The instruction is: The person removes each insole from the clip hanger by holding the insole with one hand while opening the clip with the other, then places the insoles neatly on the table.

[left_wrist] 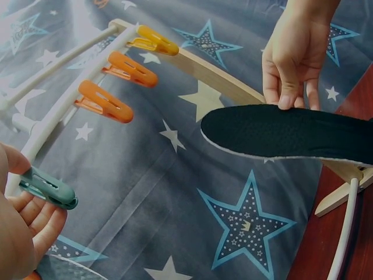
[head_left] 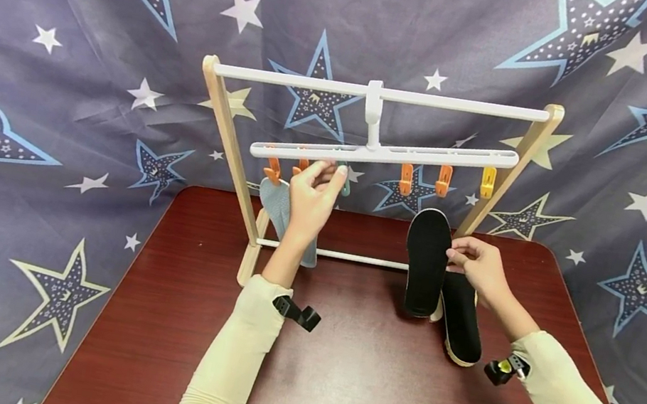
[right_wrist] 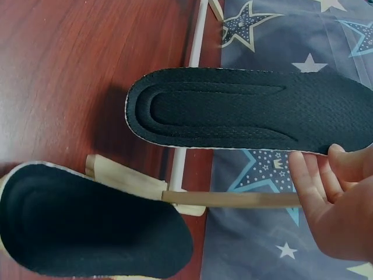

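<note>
In the head view my left hand (head_left: 311, 198) is at the underside of a white hanger bar (head_left: 435, 155). Thumb and fingers pinch a green clip (left_wrist: 49, 186) that hangs from this bar, seen closely in the left wrist view. My right hand (head_left: 482, 266) pinches the edge of a black insole (head_left: 426, 263), held up on end below the bar. A second black insole (head_left: 462, 328) with a pale rim lies lower right, near the rack's foot. Behind my left forearm hangs a grey-blue insole (head_left: 275, 202) under the orange clips, partly hidden.
The hanger hooks over the white rail (head_left: 464, 105) of a wooden-sided rack (head_left: 231, 128). Along its right half hang two orange clips (head_left: 406, 179) and a yellow clip (head_left: 487, 182). A lower rail (head_left: 362, 259) crosses just above the dark red table (head_left: 344, 379). Star-patterned cloth (head_left: 104, 192) hangs behind.
</note>
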### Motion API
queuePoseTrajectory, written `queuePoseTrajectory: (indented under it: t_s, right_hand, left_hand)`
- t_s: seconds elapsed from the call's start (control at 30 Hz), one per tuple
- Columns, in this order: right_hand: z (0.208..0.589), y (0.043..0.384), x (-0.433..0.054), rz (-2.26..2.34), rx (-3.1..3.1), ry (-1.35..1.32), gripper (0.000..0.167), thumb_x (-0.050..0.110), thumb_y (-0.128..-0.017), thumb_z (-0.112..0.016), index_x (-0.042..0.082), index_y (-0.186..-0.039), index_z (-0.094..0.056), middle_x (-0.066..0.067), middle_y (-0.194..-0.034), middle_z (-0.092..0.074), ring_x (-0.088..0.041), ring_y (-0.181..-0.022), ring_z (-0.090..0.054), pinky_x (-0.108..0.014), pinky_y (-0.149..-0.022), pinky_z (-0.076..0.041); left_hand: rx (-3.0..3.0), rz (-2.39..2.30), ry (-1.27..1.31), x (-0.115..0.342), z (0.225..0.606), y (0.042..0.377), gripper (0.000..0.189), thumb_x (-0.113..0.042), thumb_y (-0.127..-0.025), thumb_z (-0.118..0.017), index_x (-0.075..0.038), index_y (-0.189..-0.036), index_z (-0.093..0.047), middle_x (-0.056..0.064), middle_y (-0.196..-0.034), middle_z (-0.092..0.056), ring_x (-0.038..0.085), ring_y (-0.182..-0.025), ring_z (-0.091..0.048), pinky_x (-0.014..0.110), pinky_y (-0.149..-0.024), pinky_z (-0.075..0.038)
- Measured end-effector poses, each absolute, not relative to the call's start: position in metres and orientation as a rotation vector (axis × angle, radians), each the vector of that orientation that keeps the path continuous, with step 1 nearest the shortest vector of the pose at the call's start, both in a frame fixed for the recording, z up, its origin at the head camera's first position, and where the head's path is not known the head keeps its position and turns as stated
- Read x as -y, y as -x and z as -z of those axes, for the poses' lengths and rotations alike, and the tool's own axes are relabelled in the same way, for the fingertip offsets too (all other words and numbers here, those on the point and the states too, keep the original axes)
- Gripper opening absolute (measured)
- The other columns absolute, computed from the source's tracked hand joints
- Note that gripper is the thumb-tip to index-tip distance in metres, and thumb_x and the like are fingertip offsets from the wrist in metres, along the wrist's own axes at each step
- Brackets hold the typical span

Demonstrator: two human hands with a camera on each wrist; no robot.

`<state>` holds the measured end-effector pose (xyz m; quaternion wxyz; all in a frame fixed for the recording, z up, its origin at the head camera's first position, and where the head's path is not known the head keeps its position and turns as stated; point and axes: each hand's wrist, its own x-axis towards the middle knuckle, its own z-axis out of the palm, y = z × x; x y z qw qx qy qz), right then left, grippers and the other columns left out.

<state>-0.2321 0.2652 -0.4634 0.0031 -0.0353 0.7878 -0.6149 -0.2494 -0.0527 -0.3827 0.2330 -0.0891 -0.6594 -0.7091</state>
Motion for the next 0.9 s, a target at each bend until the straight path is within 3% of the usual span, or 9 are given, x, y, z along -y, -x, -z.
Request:
queuePoseTrajectory:
  t_s: [0.37, 0.67, 0.9]
  right_hand:
    - [0.457, 0.223, -0.277, 1.932, -2.501, 0.127, 0.021, -0.008, -0.096, -0.061, -0.023, -0.110, -0.055, 0.010, -0.079, -0.065, -0.002, -0.071, -0.065, -0.028, -0.068, -0.064]
    - [0.454, 0.217, -0.292, 1.936, -2.507, 0.126, 0.022, -0.009, -0.096, -0.061, -0.024, -0.110, -0.053, 0.012, -0.078, -0.065, -0.002, -0.070, -0.066, -0.021, -0.064, -0.062]
    - [0.455, 0.213, -0.301, 1.933, -2.503, 0.117, 0.024, -0.009, -0.095, -0.061, -0.025, -0.111, -0.052, 0.013, -0.077, -0.066, -0.001, -0.067, -0.066, -0.020, -0.062, -0.061]
  left_hand:
    - [1.818, 1.960, 0.232, 0.052, 0.384, 0.250, 0.027, -0.006, -0.095, -0.067, 0.015, -0.112, -0.069, 0.031, -0.105, -0.070, 0.009, -0.086, -0.067, 0.017, -0.079, -0.059]
    - [1.813, 1.965, 0.237, 0.052, 0.384, 0.251, 0.027, -0.007, -0.095, -0.068, 0.014, -0.112, -0.069, 0.032, -0.105, -0.070, 0.013, -0.087, -0.068, 0.018, -0.079, -0.059]
    - [1.795, 1.951, 0.242, 0.051, 0.385, 0.253, 0.027, -0.007, -0.093, -0.067, 0.015, -0.110, -0.069, 0.026, -0.100, -0.072, 0.013, -0.086, -0.069, 0.022, -0.079, -0.061]
